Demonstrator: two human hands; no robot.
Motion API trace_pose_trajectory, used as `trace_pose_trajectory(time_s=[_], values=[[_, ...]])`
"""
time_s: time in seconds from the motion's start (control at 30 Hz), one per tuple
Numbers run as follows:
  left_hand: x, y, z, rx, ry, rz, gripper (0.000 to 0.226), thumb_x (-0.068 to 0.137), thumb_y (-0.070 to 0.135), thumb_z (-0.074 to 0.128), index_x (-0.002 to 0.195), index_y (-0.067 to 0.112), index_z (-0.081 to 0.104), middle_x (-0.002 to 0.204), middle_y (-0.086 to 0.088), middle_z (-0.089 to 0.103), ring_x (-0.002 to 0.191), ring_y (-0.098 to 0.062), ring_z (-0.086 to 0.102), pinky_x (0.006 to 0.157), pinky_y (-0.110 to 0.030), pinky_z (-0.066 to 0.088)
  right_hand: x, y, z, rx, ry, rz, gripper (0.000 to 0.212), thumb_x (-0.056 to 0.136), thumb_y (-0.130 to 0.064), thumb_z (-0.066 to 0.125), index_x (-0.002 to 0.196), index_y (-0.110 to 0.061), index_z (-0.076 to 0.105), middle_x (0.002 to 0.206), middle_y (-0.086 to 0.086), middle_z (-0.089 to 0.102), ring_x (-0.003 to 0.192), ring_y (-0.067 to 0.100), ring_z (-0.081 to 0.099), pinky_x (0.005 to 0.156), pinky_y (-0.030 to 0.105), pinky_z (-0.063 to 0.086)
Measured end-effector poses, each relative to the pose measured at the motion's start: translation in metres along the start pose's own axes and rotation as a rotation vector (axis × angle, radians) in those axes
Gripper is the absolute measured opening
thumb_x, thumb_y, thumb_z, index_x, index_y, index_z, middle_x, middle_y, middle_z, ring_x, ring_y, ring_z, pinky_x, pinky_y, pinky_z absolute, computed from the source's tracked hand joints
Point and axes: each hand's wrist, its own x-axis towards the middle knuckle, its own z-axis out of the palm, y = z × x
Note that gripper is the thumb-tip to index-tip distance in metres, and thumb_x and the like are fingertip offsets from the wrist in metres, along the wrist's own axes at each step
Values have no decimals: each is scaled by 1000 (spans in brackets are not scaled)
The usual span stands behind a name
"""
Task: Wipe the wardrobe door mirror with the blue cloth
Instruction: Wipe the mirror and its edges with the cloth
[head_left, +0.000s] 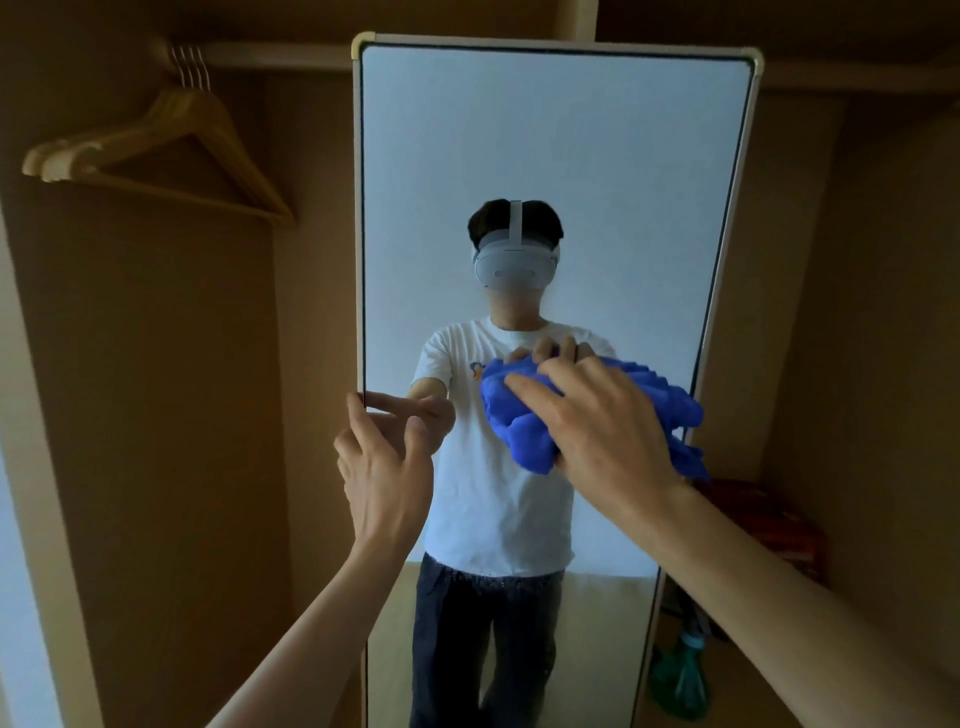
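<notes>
A tall mirror (550, 145) in a pale frame stands upright in the middle of the view and reflects a person in a white T-shirt. My right hand (602, 431) presses a bunched blue cloth (519, 415) flat against the glass at mid-height, toward the right side. My left hand (384, 462) grips the mirror's left edge at about the same height, thumb on the frame and fingers on the glass.
Wooden hangers (156, 145) hang from a rail at the upper left inside the brown wardrobe. Behind the mirror at the lower right sit a red patterned box (769, 525) and a green spray bottle (680, 675). Wardrobe walls close in on both sides.
</notes>
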Motion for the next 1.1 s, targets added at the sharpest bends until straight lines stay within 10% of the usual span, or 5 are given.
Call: trace_pose_trajectory(time_s=[1.1], values=[[-13,-26,3,65,2,60,73,105,45,43,161,37,-3,165,-2,16,144,-31,38,107,-52,43,-44,73,0,97,-97,-4,32,92,-11,50,122,-17,62,103,5,60,93,29,58,84,47,49]])
